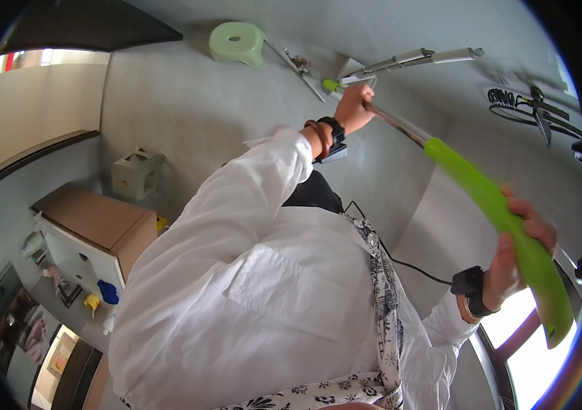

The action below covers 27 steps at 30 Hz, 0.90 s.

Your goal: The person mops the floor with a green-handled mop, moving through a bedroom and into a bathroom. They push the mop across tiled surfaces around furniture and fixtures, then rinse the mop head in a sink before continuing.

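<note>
A long-handled floor squeegee runs diagonally across the view, with a bright green grip (480,189) and a metal shaft (398,123). My left hand (355,107) is closed around the shaft low down, near a green collar (329,85). Higher up, my right hand (526,236) wraps the thick green grip and looks slightly blurred. The thin blade (311,88) lies on the grey floor. Beside it sits a small clump of debris (300,63), too small to make out clearly.
A pale green plastic stool (237,43) stands ahead on the floor, and a grey-green stool (138,174) to the left. A brown-topped cabinet (96,215) is nearer. White folding bars (409,61) and a black shower fitting (537,110) project from the right wall. A black cable (414,266) crosses my right side.
</note>
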Available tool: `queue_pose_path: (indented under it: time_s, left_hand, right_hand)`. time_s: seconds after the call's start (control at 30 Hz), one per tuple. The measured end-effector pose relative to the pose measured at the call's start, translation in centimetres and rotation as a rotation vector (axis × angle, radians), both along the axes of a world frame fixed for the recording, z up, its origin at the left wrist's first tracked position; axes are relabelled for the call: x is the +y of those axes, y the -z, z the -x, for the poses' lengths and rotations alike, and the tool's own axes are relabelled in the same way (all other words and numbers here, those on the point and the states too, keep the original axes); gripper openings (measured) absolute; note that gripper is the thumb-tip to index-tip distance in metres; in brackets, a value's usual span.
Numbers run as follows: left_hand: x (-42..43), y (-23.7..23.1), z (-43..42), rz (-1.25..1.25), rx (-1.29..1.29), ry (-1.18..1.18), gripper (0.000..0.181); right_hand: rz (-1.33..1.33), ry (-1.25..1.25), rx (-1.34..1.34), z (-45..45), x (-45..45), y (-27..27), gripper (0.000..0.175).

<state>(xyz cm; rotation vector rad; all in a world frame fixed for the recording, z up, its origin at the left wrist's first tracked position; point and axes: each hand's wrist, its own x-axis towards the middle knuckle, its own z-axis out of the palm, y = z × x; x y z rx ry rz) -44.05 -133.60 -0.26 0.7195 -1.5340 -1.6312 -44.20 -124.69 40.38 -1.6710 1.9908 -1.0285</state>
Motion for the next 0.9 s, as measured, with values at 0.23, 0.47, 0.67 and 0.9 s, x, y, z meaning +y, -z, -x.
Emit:
queue_pose_path:
  time_s: [0.23, 0.47, 0.67, 0.9]
  left_hand:
    - [7.5, -8.8, -6.5, 0.237, -0.109, 0.044, 0.063]
    - [2.9, -21.3, 1.9, -0.152, 0.244, 0.178, 0.024]
    - [5.1, -21.5, 3.3, -0.387, 0.477, 0.11, 0.014]
    - [22.8, -29.3, 2.5, -0.506, 0.705, 0.176, 0.017]
  right_hand:
    - [0.12, 0.173, 0.131, -1.7, 3.5, 0.7, 0.044]
    - [0.19, 0.133, -0.361, 9.0, 6.5, 10.0, 0.038]
    - [-0.442, 0.834, -0.757, 12.4, 18.0, 18.1, 0.033]
    - [-0.014, 1.009, -1.959, 16.6, 32.8, 25.6, 0.075]
